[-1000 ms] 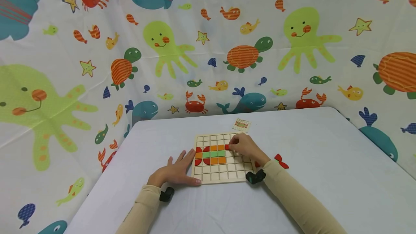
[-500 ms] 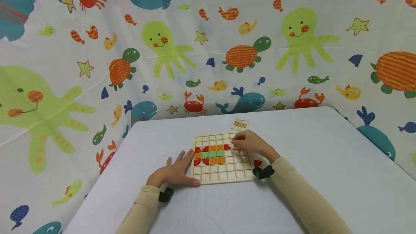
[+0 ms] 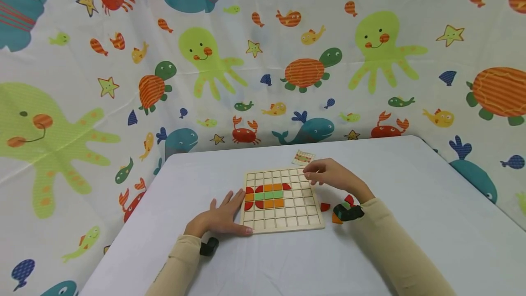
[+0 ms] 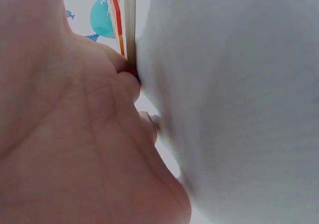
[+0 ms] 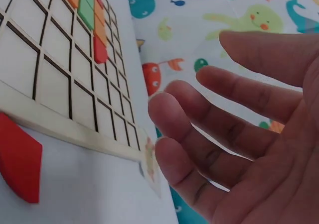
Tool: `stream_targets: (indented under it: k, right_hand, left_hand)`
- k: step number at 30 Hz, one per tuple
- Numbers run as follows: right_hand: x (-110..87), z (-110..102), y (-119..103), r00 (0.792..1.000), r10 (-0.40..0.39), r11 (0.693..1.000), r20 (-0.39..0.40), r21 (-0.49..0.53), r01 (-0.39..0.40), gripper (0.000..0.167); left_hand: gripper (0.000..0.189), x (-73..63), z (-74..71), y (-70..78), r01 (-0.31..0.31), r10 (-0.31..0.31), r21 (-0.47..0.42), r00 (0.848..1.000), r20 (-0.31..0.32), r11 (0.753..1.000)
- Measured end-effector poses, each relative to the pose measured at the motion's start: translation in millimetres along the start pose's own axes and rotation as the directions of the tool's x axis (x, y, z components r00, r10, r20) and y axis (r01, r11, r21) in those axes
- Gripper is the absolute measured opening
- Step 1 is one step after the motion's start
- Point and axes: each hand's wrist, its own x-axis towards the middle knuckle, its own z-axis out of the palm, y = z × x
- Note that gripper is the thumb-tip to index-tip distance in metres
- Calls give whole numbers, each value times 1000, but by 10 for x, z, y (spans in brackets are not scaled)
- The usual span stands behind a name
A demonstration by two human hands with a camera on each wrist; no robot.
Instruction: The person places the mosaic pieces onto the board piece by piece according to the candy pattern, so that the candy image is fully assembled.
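Observation:
A wooden grid board (image 3: 302,214) lies on the white table. Orange tiles (image 3: 273,203), green tiles (image 3: 269,194) and red rounded tiles (image 3: 286,187) fill some squares on its left and middle. My left hand (image 3: 222,216) rests with spread fingers along the board's left edge, thumb at the near left corner; in the left wrist view its palm stands beside the board's edge (image 4: 130,25). Over the board's far right edge hovers my right hand (image 3: 330,175). The right wrist view shows its fingers (image 5: 214,149) loosely bent and apart, with nothing between them.
Just right of the board lies a loose red tile (image 3: 324,207). An orange tile (image 3: 337,219) and other red and green pieces (image 3: 349,199) are partly behind the right wrist's black camera (image 3: 349,212). A small pattern card (image 3: 303,157) lies beyond the board.
My right hand has let go of the red rounded tile, which now shows in its square, and has moved right. Loose tiles have come out from behind the arm. The left hand has stayed.

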Motion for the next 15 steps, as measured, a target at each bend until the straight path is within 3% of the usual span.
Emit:
stream_targets:
  k: [10,15]
  right_hand:
    - [-107,-131,-12,999,47,996,14,-71,-46,42]
    - [-142,-130,1,997,56,992,56,-114,-49,42]
  left_hand:
    - [126,-12,-17,21,1,-1,5,1000,-1,1000]
    - [125,-7,-28,22,-1,1,2,1000,2,1000]
